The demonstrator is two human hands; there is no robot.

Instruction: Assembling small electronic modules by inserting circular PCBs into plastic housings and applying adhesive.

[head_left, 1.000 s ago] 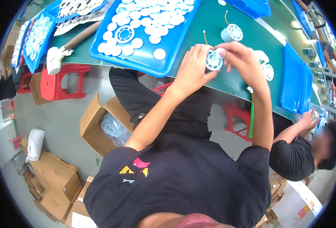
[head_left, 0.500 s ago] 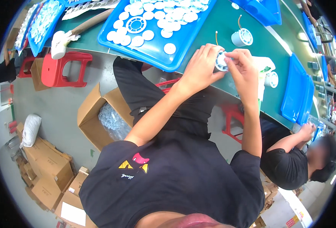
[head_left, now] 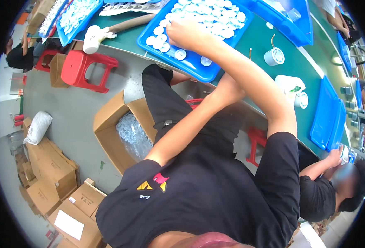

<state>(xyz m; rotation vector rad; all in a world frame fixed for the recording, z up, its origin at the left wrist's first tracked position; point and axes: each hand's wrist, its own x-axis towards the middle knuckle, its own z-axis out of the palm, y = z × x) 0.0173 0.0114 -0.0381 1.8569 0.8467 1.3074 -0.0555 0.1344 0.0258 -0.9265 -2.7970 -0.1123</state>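
Observation:
My right hand [head_left: 186, 33] reaches across my left arm to the blue tray [head_left: 209, 74] of white round discs [head_left: 228, 33]. Its fingers are bent down among the discs at the tray's near left part; what they pinch is hidden. Under my right forearm, at the table edge, is my left hand [head_left: 231, 87], its fingers covered. A thin wire [head_left: 250, 53] rises just past that forearm, from the white round part in my left hand; the part itself is hidden. On the green table to the right stands a similar white cylinder with a wire [head_left: 274, 56].
Another white cylinder [head_left: 301, 100] lies by a white-and-green bag [head_left: 289, 84]. A mallet [head_left: 92, 39] rests at the table's left edge. Blue bins [head_left: 287, 25] stand farther back. Below are a red stool [head_left: 81, 68] and an open carton [head_left: 104, 124]. A co-worker [head_left: 321, 194] sits at right.
My right hand has left the white round part and swung left across my left arm into the disc tray. My left hand stays near the table edge. The whole view has shifted.

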